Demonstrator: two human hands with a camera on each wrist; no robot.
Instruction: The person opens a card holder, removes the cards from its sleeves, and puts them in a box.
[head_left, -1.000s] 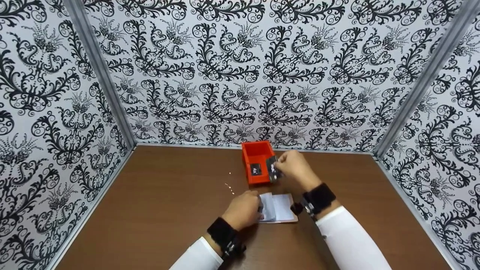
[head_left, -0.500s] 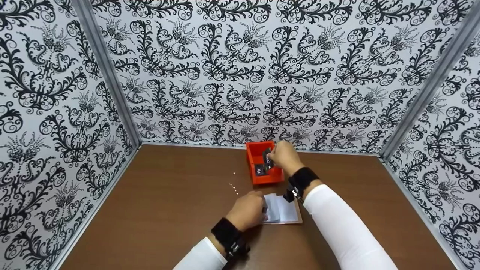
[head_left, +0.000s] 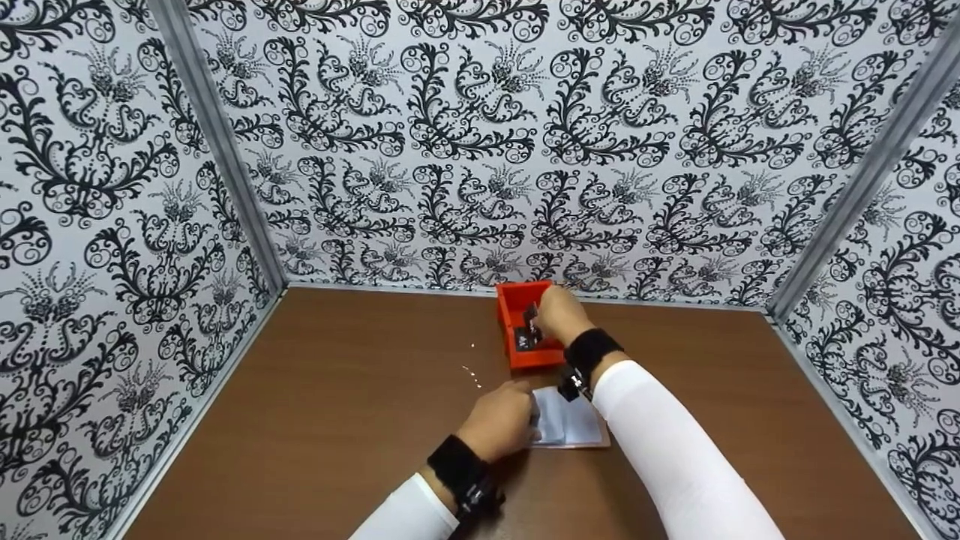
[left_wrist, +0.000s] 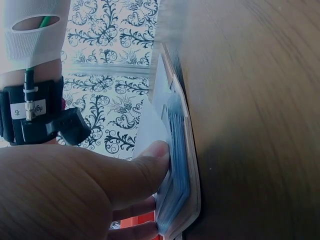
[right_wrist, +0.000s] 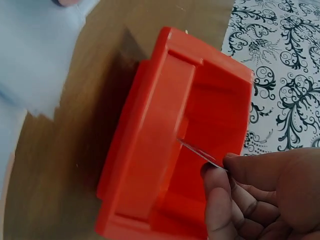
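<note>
My left hand [head_left: 501, 421] holds the left side of an open card holder [head_left: 583, 421] with clear plastic sleeves, which lies on the table. In the left wrist view the thumb presses on the sleeves [left_wrist: 179, 155], and other fingers show at the holder's lower edge. My right hand [head_left: 562, 313] is over the red plastic bin [head_left: 504, 330], pinching a thin black card [head_left: 532, 321]. Edge-on in the right wrist view, that card [right_wrist: 200, 152] sits between thumb and finger, above the bin's inside. Another black card [head_left: 522, 342] with white lettering shows at the bin's near left.
Small white specks [head_left: 472, 375] lie on the brown table [head_left: 360, 390] left of the bin. A patterned wall [head_left: 420, 187] rises behind the table, close to the bin's far end. Both wrists wear black bands with cameras.
My right hand has moved left and into the space over the bin with the black card, which was at the bin's right rim before. My left hand stays on the card holder.
</note>
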